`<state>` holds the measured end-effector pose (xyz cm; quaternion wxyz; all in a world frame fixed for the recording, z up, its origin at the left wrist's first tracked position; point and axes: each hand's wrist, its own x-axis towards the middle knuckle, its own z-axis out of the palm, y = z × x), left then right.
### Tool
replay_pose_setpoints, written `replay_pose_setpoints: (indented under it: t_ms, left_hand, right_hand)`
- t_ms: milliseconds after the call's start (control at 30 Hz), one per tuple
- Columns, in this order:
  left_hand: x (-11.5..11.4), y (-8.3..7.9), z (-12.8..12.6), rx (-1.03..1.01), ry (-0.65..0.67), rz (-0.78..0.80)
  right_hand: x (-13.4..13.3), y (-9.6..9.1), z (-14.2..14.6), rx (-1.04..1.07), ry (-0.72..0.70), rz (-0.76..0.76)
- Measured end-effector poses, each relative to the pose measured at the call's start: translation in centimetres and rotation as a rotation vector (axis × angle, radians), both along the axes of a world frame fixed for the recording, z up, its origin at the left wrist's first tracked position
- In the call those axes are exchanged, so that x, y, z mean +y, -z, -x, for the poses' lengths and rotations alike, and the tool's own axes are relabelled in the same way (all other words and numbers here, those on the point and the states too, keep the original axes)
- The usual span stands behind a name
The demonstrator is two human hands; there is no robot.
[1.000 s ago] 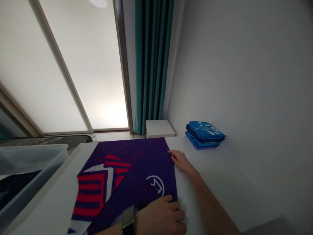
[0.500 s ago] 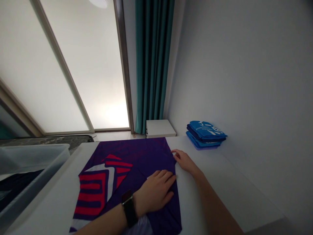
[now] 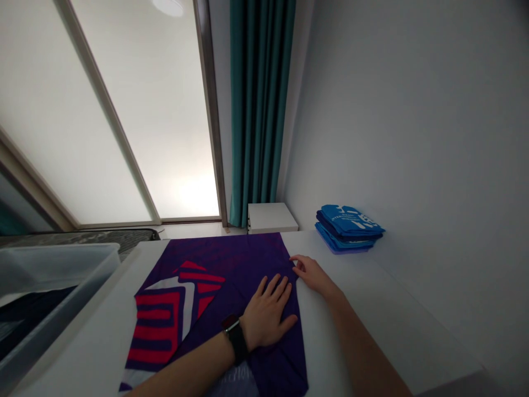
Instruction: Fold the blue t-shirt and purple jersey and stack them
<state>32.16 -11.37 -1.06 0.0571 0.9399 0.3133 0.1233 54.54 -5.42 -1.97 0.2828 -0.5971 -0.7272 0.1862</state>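
A purple shirt [image 3: 243,253] with a red and white pattern lies spread on the white table [image 3: 351,331], its lower part folded over in places. My left hand [image 3: 268,311], with a dark watch on the wrist, rests flat on the shirt's right half, fingers spread. At the shirt's right edge, my right hand [image 3: 313,274] has its thumb and fingers closed on a bit of the cloth. My left forearm hides part of the pale lettered area near the front.
Blue folded garments [image 3: 349,229] are stacked at the back right against the wall. To the left stands a clear plastic bin [image 3: 95,275] with dark cloth inside. Beyond the table are a small white cabinet [image 3: 273,218] and a green curtain [image 3: 260,110].
My left hand has slid a little away from me across the shirt, and its fingers have spread wider. My right hand stays at the shirt's right edge.
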Motion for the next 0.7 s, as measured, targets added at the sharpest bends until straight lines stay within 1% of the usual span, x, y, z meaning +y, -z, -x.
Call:
replay_pose_setpoints:
  t_ms: [67,133,233,300,400,500,600,700]
  left_hand:
    - [0.6,-0.7,0.1,-0.013,-0.027,0.006]
    - [1.9,-1.5,0.5,-0.038,-0.099,0.006]
    - [4.9,-2.8,1.7,-0.043,-0.253,-0.006]
    - [7.2,-3.4,2.9,-0.007,-0.294,0.004]
    - [10.4,-3.8,4.3,0.021,-0.249,0.031]
    - [12.5,-3.9,4.3,0.042,-0.177,0.053]
    - [13.4,-3.8,3.1,0.052,-0.142,0.056]
    - [13.4,-3.6,1.4,0.061,-0.122,0.052]
  right_hand:
    - [0.0,-0.1,0.0,-0.008,0.01,0.0]
    - [-0.1,-0.3,0.1,-0.016,0.03,-0.007]
    - [-0.1,-0.5,0.3,-0.039,0.068,-0.029]
    - [-0.1,-0.6,0.7,-0.068,0.078,-0.045]
    - [-0.2,-0.6,1.4,-0.117,0.07,-0.06]
    - [-0.2,-0.4,2.0,-0.15,0.066,-0.065]
    - [-0.2,-0.1,2.1,-0.161,0.068,-0.063]
    - [-0.1,0.1,2.1,-0.151,0.061,-0.062]
